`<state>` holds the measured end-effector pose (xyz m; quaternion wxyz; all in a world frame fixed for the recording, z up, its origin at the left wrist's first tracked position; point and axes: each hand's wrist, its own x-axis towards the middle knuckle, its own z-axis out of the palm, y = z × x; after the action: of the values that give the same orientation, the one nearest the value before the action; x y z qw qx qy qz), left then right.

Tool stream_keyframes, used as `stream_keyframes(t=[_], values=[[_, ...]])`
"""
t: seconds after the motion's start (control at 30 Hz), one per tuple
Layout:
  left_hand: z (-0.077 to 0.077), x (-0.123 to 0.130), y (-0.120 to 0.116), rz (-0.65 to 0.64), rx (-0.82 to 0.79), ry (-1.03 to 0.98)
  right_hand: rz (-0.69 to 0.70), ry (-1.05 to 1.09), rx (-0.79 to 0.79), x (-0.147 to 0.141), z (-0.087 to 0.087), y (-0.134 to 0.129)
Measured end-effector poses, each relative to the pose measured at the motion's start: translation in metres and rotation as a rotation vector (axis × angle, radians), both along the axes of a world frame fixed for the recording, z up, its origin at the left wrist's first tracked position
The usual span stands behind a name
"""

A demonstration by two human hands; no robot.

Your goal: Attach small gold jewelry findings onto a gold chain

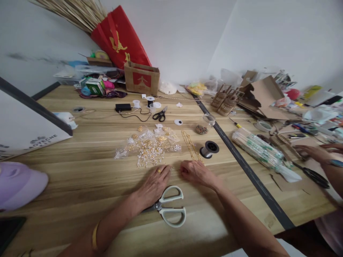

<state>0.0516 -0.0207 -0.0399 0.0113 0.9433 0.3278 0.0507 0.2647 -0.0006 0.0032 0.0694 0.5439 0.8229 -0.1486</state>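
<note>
Loose clear and gold beads (150,151) lie in a heap among small plastic bags in front of my hands. My left hand (154,184), with a ring on one finger, rests on the table just below the heap. Its fingers are drawn together at the tips. Curled on the table to its right is my right hand (197,173), near the lower end of a gold chain (190,142). What either hand pinches is too small to make out. White-handled scissors (173,212) lie close below my left hand, their blades partly under my left wrist.
A wire spool (209,149) and a clear cup of beads (203,128) stand to the right. Black scissors (160,115) lie farther back. Across a dark strip (241,160) are wrapped sticks (261,153) and another person's hands (316,153). At left sits a lilac cap (21,185).
</note>
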Motion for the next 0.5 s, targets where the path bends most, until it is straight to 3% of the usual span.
stream_keyframes(t=[0.5], values=[[-0.002, -0.0006, 0.0009, -0.006, 0.008, 0.003, 0.027, -0.01, 0.037, -0.0079, -0.0009, -0.0035]])
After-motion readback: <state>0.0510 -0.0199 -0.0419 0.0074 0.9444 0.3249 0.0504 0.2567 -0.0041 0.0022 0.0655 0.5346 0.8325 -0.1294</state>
